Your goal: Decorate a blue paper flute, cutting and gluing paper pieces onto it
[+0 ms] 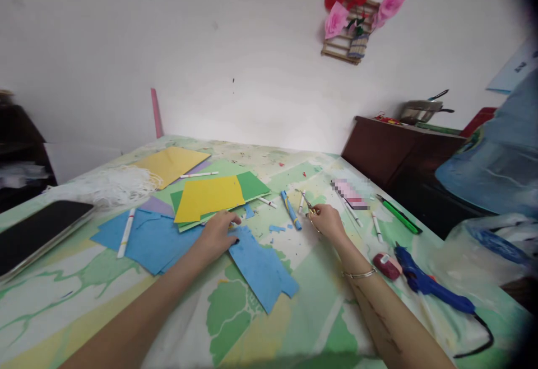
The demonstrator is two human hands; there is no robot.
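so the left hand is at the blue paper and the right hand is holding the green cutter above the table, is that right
Not quite: the right hand holds scissors, not the green cutter, which the head view shows lying farther right. The left hand is at the blue paper, and the right is above the table, as you say.

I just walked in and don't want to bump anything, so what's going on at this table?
Someone's right hand holds scissors, away from the paper. Their left hand is at the far end of a blue piece of paper with an uneven edge. Small blue scraps lie between the hands. Yellow paper lies beyond the left hand, and a glue gun rests on the right.
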